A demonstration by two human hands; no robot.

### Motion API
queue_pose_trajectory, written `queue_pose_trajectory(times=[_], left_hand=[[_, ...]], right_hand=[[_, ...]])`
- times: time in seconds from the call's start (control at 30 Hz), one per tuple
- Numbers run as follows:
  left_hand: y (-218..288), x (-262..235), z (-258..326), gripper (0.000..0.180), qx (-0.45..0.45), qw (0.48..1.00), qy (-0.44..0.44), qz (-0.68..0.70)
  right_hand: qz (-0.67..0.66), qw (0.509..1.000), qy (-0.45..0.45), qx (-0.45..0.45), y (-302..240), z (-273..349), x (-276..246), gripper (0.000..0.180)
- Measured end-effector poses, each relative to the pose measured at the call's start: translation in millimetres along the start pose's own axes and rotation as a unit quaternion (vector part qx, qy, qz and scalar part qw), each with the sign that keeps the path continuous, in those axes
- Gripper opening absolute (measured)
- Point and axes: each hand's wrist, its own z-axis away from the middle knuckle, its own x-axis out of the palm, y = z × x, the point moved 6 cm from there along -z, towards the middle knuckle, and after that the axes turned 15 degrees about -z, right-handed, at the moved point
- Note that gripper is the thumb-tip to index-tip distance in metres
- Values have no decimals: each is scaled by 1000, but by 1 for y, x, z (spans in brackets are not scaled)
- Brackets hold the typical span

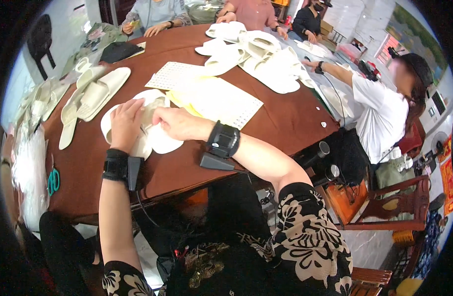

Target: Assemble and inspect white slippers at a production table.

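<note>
A pair of white slippers lies before me on the brown-covered table. My left hand is closed over the left part of the pair, fingers pressed together on its upper side. Bent inward, my right hand has curled fingers and touches the slippers near their middle. Whatever its fingertips pinch is hidden or too small to make out. Just beyond my hands lie a white sheet with rows of small marks and a yellow sheet partly under it.
Pale slippers and clear plastic bags lie at left, with teal-handled scissors near the edge. White slippers are heaped at the far right. Co-workers sit around the table; a wooden chair stands at right.
</note>
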Motion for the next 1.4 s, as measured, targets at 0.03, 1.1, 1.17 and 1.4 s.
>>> queue_pose_trajectory(times=[0.03, 1.1, 1.17, 1.4], left_hand=[[0, 0, 0, 25, -1, 1000, -5, 1], [-4, 3, 2, 26, -17, 1000, -6, 1], [-5, 3, 2, 26, -15, 1000, -1, 5], [-5, 2, 2, 26, -19, 1000, -3, 13]], right_hand=[[-1, 1000, 2, 19, 1, 0, 0, 17], [2, 985, -2, 174, 75, 35, -114, 20], [33, 988, -3, 149, 75, 32, -114, 19], [120, 987, -4, 103, 75, 30, -110, 13]])
